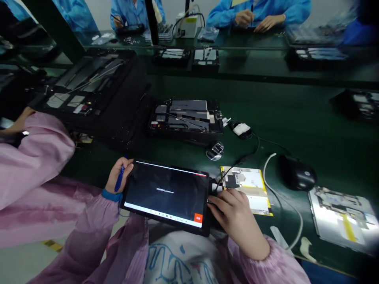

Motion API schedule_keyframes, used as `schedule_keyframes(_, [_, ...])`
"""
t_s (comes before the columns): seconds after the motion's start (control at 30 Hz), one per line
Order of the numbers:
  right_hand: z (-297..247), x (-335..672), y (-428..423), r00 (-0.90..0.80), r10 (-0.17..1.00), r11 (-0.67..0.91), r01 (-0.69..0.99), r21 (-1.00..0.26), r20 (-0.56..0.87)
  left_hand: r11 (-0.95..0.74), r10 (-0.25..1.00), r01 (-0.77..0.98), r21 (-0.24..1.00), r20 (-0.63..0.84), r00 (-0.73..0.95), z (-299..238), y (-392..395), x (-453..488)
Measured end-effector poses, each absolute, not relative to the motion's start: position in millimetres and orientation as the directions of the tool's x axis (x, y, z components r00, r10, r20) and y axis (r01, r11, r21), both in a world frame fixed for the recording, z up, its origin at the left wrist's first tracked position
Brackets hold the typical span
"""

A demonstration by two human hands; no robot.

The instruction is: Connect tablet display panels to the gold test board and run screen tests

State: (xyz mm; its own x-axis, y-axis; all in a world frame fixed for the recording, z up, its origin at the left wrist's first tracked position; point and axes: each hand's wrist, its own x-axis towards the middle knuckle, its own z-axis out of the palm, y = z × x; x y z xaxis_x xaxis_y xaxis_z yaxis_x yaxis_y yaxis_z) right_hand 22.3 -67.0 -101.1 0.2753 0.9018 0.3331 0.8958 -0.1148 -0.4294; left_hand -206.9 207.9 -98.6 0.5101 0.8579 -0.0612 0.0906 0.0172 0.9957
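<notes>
My left hand (118, 177) is closed on the left edge of a tablet (166, 193), with a blue pen (119, 179) also held in its fingers. The tablet lies tilted before me, its screen lit, dark with a line of small text and a red box at the lower right corner. At the tablet's right edge my right hand (233, 213) is pinched round something small; the fingers hide most of it. A black cable (229, 169) comes down to just behind that hand. Right beside it lies a flat white panel with yellow edging (251, 185).
A stack of opened tablets (97, 86) stands at the left, and a smaller stack (186, 118) in the middle. Rightward are a black mouse (299, 173), a white cable (293, 207) and a silver panel (343, 217). A co-worker's pink sleeve (32, 157) is close on my left.
</notes>
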Motion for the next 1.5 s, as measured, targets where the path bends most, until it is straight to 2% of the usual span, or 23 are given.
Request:
schedule_keyframes(0.17, [-100,21,-63,0.23,0.912,-0.079,0.911,-0.405,0.34,0.012,0.864,0.118,0.993,-0.07,0.498,-96,207,-206])
schedule_keyframes(0.33, [-96,22,-59,0.246,0.91,-0.121,0.927,-0.355,0.333,0.024,0.876,0.14,0.99,-0.088,0.474,-99,211,-208])
schedule_keyframes(0.43, [-91,34,-59,0.393,0.859,-0.195,0.844,-0.5,0.329,0.039,0.883,0.145,0.989,-0.102,0.459,-101,215,-208])
schedule_keyframes(0.53, [-86,55,-55,0.621,0.743,-0.246,0.6,-0.762,0.249,0.053,0.889,0.146,0.988,-0.113,0.443,-102,218,-208])
schedule_keyframes(0.6, [-86,75,-51,0.706,0.687,-0.253,0.451,-0.856,0.169,0.067,0.896,0.146,0.987,-0.124,0.426,-101,218,-207])
schedule_keyframes(0.67, [-90,98,-47,0.798,0.588,-0.372,0.415,-0.83,0.136,0.071,0.902,0.154,0.986,-0.13,0.412,-99,218,-207])
schedule_keyframes(0.77, [-100,135,-43,0.918,0.368,-0.677,0.374,-0.633,0.149,0.051,0.89,0.166,0.985,-0.12,0.44,-98,218,-208])
schedule_keyframes(0.83, [-106,154,-40,0.934,0.334,-0.742,0.342,-0.577,0.125,0.04,0.883,0.158,0.987,-0.109,0.457,-100,220,-210])
schedule_keyframes(0.93, [-107,163,-41,0.938,0.332,-0.721,0.321,-0.614,0.1,0.041,0.893,0.145,0.989,-0.101,0.439,-104,223,-212])
schedule_keyframes(1.03, [-91,147,-52,0.912,0.402,-0.582,0.328,-0.744,0.088,0.038,0.892,0.16,0.986,-0.105,0.439,-105,224,-212])
schedule_keyframes(1.1, [-77,125,-63,0.855,0.508,-0.38,0.335,-0.862,0.109,0.032,0.894,0.185,0.982,-0.111,0.434,-104,223,-211])
schedule_keyframes(1.17, [-64,101,-73,0.814,0.557,-0.286,0.372,-0.883,0.162,0.021,0.903,0.19,0.982,-0.1,0.419,-102,222,-208])
schedule_keyframes(1.23, [-58,80,-79,0.735,0.653,-0.258,0.441,-0.859,0.181,0.008,0.908,0.169,0.986,-0.078,0.411,-99,219,-204])
schedule_keyframes(1.33, [-60,59,-81,0.553,0.828,-0.229,0.48,-0.847,0.089,-0.008,0.908,0.138,0.99,-0.051,0.416,-94,214,-198])
schedule_keyframes(1.4, [-64,51,-80,0.477,0.879,-0.237,0.465,-0.853,0.015,-0.001,0.905,0.138,0.99,-0.058,0.422,-90,211,-194])
schedule_keyframes(1.5, [-69,45,-78,0.443,0.896,-0.25,0.434,-0.865,-0.037,0.002,0.905,0.141,0.99,-0.062,0.421,-85,208,-191])
